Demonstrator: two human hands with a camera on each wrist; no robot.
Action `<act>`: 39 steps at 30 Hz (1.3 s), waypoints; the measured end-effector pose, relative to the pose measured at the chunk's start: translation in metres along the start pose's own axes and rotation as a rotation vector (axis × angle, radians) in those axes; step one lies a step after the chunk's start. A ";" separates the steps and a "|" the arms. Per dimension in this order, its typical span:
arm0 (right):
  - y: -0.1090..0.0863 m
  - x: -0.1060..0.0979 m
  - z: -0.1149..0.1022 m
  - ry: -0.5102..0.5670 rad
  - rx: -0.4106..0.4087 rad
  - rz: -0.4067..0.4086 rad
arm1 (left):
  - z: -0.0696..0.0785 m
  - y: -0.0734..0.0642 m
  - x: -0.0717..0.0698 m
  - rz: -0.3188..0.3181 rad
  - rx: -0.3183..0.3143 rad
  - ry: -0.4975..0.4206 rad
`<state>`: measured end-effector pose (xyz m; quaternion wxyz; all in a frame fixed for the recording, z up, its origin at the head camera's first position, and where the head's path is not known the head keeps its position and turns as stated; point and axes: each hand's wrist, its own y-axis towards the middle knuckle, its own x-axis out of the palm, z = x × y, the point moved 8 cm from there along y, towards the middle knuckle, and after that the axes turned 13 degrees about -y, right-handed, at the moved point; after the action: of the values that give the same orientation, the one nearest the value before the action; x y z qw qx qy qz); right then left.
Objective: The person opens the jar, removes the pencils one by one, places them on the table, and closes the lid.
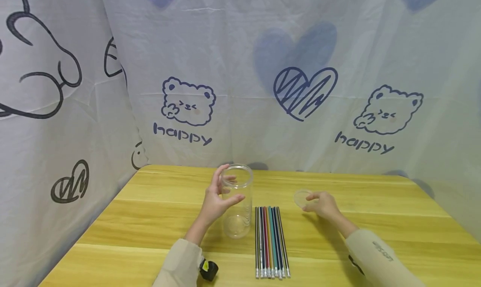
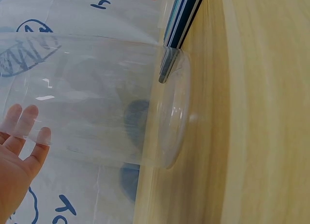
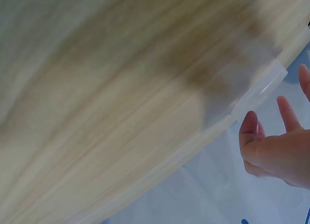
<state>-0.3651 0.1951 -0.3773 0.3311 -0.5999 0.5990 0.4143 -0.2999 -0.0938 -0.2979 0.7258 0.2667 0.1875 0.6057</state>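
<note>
A tall clear plastic jar (image 1: pixel 238 220) without a lid stands upright on the table. My left hand (image 1: pixel 217 199) holds it loosely near the top, thumb across the front, the other fingers round the far side. In the left wrist view its fingertips (image 2: pixel 30 110) meet the jar's wall. Farther right lies a round clear lid (image 1: pixel 300 198). My right hand (image 1: pixel 321 204) reaches over its near-right edge, fingers apart. In the right wrist view, thumb and fingers stand spread beside the lid (image 3: pixel 261 90). Between the hands lies a row of several pencils (image 1: pixel 271 241).
The pencils' silvery ends point toward me on the yellow wooden table (image 1: pixel 150 224). Behind the table's far edge hangs a white curtain (image 1: pixel 240 128) with bear and heart drawings. A second curtain side closes off the left. A black wrist device (image 1: pixel 208 270) sits at the left cuff.
</note>
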 end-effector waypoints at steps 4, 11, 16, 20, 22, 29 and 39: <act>0.003 0.000 0.000 -0.051 -0.016 0.017 | 0.000 0.000 0.000 -0.001 -0.006 0.001; 0.003 0.003 0.000 -0.109 -0.057 -0.038 | 0.002 0.000 0.001 -0.005 -0.010 0.005; 0.002 0.003 -0.001 -0.155 -0.087 -0.052 | 0.003 0.000 0.002 -0.004 -0.012 0.001; 0.001 0.004 0.001 -0.164 -0.079 -0.053 | 0.004 0.001 0.002 -0.004 -0.015 -0.003; 0.000 0.005 0.003 -0.162 -0.079 -0.057 | 0.004 0.000 0.002 -0.004 -0.020 -0.006; -0.001 0.004 0.000 -0.133 -0.126 -0.019 | 0.002 -0.001 0.001 -0.007 -0.044 -0.008; -0.002 0.007 0.000 -0.072 -0.132 -0.036 | -0.006 -0.001 -0.001 -0.016 -0.078 -0.029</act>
<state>-0.3638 0.1920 -0.3835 0.3198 -0.6156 0.5473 0.4682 -0.3025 -0.0945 -0.3034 0.7431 0.2454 0.1551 0.6029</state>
